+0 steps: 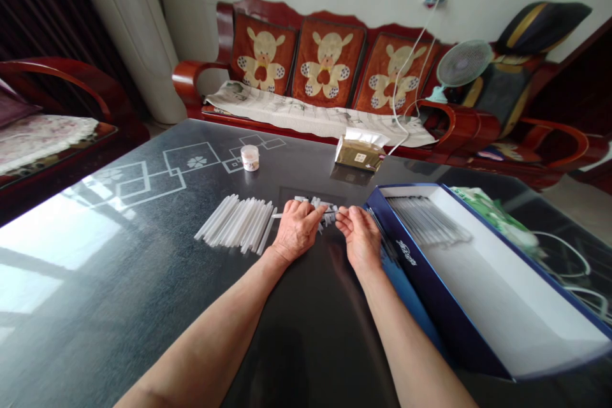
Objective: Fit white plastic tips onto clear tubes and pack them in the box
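Observation:
My left hand is closed over the dark tabletop, and the end of a slim whitish tube sticks out at its left side. Thumb and fingers of my right hand come together in a pinch just right of it; what they hold is too small to make out. Small pale pieces lie in a loose pile between and behind the hands, partly covered by the left fingers. Left of that hand, several whitish translucent tubes lie side by side in a row.
A long blue box with a white inside stands at the right, several thin clear tubes in its far end. Beyond it lies a green-and-white plastic bag. Farther back are a small round tub and a tissue box.

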Available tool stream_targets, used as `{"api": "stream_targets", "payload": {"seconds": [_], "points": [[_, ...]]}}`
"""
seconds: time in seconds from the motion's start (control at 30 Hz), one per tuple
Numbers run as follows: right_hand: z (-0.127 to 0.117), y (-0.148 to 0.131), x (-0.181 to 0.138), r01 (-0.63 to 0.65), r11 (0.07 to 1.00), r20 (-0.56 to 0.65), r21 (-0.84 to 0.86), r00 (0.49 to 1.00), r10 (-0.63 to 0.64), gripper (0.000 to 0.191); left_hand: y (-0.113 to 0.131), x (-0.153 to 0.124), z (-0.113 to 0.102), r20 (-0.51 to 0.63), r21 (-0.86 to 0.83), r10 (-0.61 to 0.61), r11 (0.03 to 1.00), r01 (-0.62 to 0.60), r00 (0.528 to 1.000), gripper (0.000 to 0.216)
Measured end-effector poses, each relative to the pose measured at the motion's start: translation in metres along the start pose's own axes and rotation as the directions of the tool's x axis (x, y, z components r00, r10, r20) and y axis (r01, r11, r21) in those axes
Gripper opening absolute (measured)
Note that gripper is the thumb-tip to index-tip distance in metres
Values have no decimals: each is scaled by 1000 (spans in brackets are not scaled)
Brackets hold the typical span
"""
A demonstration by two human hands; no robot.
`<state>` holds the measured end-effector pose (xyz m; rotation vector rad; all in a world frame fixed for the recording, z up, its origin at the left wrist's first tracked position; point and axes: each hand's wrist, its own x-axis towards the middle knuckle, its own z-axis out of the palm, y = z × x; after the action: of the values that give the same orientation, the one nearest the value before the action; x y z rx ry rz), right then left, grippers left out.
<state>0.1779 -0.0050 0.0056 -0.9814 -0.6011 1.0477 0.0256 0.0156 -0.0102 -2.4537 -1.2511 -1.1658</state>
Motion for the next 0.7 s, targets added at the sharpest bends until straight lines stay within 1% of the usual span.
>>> {"api": "stream_targets", "payload": {"seconds": [0.1,0.17,0.23,0.3,0.4,0.43,0.5,0.57,0.6,0.67,0.7], "points": [[0,6,-3,101,980,29,-173,995,-97,28,1,0,0,2,-14,-5,1000,5,1000,33],[0,10,-5,173,935,93,-308,984,-151,25,1,0,0,0,-27,-6,1000,6,1000,32],[-1,13,-6,250,878,186,-409,964,-188,21,1,0,-1,-9,-37,-3,999,3,1000,31],[-1,13,-6,326,828,278,-457,936,-214,18,1,0,-1,-25,-39,-3,999,2,1000,30],[-1,9,-8,423,748,350,-511,897,-269,17,0,0,-2,-73,-23,-24,999,22,997,27],[-1,8,-10,462,705,378,-538,880,-288,16,0,0,-2,-92,-14,-39,999,37,995,26],[0,5,-14,550,590,475,-591,828,-297,13,-1,1,-1,-124,5,-72,997,73,990,25],[2,3,-20,631,455,591,-628,768,-248,11,-1,1,-1,-136,16,-93,995,96,986,25],[4,2,-23,658,389,631,-645,746,-213,10,-1,1,-1,-138,17,-96,995,100,986,25],[6,1,-28,687,269,673,-676,723,-154,7,-2,0,-1,-139,15,-94,995,98,986,24],[7,2,-30,695,223,685,-683,716,-135,7,-2,0,-1,-141,13,-93,995,96,986,24]]}}
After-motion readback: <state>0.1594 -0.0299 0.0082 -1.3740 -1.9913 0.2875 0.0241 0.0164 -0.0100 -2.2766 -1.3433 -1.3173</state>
